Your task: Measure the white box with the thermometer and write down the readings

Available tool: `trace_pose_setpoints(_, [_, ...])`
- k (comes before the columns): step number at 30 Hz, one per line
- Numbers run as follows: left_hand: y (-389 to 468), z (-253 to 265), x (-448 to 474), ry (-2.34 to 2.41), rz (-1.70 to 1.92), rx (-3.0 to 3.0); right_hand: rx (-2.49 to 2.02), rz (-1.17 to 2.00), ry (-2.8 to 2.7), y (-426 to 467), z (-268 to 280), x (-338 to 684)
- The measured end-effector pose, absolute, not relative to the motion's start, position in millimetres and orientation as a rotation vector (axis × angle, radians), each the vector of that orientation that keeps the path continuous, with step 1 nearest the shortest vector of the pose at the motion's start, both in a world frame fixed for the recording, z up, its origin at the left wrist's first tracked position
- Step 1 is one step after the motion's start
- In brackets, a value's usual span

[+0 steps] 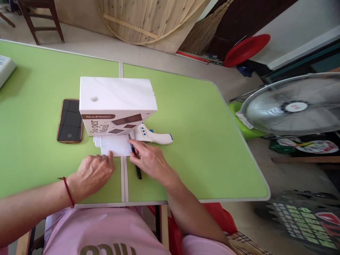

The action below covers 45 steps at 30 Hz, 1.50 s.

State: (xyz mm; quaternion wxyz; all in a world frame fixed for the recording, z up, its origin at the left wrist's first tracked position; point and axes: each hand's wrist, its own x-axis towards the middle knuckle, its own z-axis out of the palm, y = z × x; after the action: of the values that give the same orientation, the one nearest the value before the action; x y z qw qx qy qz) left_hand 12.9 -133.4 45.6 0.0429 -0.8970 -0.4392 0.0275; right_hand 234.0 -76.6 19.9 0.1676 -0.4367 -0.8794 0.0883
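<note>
On the green table, a white sheet of paper (pixel 115 146) lies at the foot of a white "NutriMotion Super Meal" box (pixel 117 95). My left hand (pixel 94 171) is curled, one finger pressing on the paper's near edge; its other fingertips are hidden beneath. My right hand (pixel 150 159) grips a black pen (pixel 138 172) between thumb and fingers, with the pen's upper end toward me and its tip by the paper's right part. A white handheld device with blue buttons, like an infrared thermometer (pixel 159 138), lies just beyond my right hand. Sheets with small print peek out at the paper's left.
A dark phone (pixel 70 121) in a brown-edged case lies left of the box. At the far left edge is part of a white object (pixel 5 69). A large fan (pixel 292 106) stands off the table's right side. A wooden chair (pixel 41 19) is beyond the far edge.
</note>
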Motion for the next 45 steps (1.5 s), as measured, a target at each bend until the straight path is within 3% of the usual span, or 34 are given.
trace_pose_setpoints(7, [-132.0,79.3,24.8,-1.485,0.622,-2.787,-0.675,0.943,-2.466,-69.3,45.9,244.6])
trace_pose_setpoints(12, [-131.5,83.0,29.8,-1.51,0.695,-2.784,-0.661,1.206,-2.347,-82.9,53.6,236.7])
trace_pose_setpoints(21, [-132.8,72.9,28.2,-1.551,0.639,-2.835,-0.764,1.17,-1.912,-83.3,43.3,195.9])
trace_pose_setpoints(28, [-132.7,72.8,29.3,-1.516,0.616,-2.814,-1.132,0.894,-1.781,-78.7,6.4,175.0])
trace_pose_setpoints(36, [-132.1,74.7,25.3,-1.507,0.562,-2.83,-1.064,0.754,-1.885,-81.2,9.1,175.0])
trace_pose_setpoints(45, [-129.1,77.1,27.7,-1.516,0.555,-2.833,-1.07,0.822,-1.946,-79.9,7.5,175.9])
